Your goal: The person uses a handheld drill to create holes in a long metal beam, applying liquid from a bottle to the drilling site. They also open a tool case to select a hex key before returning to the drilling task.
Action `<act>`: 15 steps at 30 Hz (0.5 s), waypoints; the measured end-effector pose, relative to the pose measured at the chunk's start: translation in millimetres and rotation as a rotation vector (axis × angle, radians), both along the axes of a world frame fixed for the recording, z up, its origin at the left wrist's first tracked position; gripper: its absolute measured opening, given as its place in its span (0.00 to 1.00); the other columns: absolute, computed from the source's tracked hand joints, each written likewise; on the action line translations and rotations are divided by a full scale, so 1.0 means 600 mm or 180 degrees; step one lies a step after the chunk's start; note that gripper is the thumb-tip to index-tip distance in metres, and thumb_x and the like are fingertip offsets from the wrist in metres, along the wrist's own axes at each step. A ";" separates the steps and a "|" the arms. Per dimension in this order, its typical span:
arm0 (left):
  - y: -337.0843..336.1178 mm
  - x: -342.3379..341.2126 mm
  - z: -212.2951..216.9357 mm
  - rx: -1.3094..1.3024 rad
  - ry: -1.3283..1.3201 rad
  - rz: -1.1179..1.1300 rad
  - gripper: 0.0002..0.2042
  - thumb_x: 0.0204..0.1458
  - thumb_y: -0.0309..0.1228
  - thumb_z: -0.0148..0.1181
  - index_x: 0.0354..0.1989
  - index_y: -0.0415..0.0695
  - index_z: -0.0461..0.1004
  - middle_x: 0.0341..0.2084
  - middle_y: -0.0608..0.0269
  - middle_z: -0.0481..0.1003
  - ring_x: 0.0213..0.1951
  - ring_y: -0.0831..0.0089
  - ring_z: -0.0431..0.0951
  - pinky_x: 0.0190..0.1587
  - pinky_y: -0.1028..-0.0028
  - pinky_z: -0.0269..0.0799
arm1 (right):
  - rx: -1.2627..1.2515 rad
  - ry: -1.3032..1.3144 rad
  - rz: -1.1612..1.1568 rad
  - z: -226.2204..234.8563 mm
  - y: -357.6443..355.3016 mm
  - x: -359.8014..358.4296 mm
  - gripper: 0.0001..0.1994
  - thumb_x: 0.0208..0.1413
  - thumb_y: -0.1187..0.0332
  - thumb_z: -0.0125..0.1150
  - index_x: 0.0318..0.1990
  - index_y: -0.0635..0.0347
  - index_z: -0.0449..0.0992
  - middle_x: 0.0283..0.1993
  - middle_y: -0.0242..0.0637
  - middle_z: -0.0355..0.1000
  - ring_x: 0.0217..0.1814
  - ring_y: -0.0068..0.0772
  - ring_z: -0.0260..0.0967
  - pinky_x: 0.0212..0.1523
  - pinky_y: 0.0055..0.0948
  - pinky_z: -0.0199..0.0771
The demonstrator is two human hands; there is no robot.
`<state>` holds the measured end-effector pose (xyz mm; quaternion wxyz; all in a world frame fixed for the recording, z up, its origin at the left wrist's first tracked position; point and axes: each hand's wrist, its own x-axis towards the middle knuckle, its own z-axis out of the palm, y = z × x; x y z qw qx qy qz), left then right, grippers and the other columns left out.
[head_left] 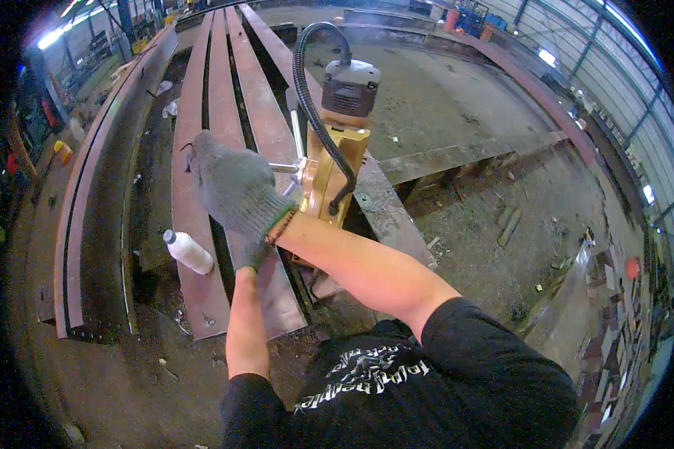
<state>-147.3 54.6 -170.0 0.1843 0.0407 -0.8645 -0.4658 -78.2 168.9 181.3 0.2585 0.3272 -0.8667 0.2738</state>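
That yellow-bodied magnetic drill with the dark grey motor cap (342, 142) looks heavy and rigid. The grey-gloved right hand (232, 187) has fingers wrapped round its steel feed handle (286, 168), the sensible grab point; the left hand is hidden, so can't tell.

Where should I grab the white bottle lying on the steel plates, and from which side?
Probably across the middle of the white bottle, coming from above. It lies on its side on the steel plate, cap toward the upper left, so its round body is exposed on top.
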 end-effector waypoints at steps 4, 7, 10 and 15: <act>-0.021 0.027 0.177 -0.0347 -0.0175 -0.0244 0.19 0.66 0.43 0.58 0.56 0.42 0.79 0.53 0.54 0.79 0.52 0.64 0.77 0.55 0.64 0.71 | 0.0338 0.0481 0.0106 -0.097 0.006 0.054 0.09 0.62 0.69 0.56 0.47 0.62 0.69 0.32 0.46 0.79 0.29 0.49 0.82 0.22 0.46 0.76; -0.099 0.057 0.340 -0.0410 0.0190 -0.0025 0.20 0.68 0.46 0.56 0.51 0.41 0.82 0.48 0.58 0.81 0.47 0.69 0.78 0.50 0.66 0.73 | 0.0624 0.0374 -0.0052 -0.216 -0.007 0.070 0.09 0.62 0.70 0.54 0.47 0.64 0.71 0.32 0.48 0.78 0.29 0.51 0.81 0.22 0.47 0.76; -0.126 0.092 0.490 0.0119 0.0705 -0.0401 0.19 0.69 0.43 0.56 0.53 0.38 0.80 0.43 0.61 0.81 0.44 0.74 0.77 0.51 0.71 0.72 | -0.0050 -0.0862 0.0370 -0.261 0.003 0.096 0.10 0.65 0.71 0.49 0.49 0.65 0.71 0.32 0.50 0.76 0.32 0.56 0.79 0.28 0.47 0.78; -0.044 -0.012 0.637 0.0919 0.1216 -0.1511 0.30 0.66 0.54 0.58 0.66 0.43 0.71 0.55 0.56 0.77 0.56 0.69 0.77 0.58 0.65 0.74 | 0.0952 0.0234 0.0104 -0.428 -0.046 0.049 0.16 0.63 0.67 0.51 0.54 0.61 0.77 0.56 0.50 0.77 0.57 0.51 0.76 0.48 0.48 0.79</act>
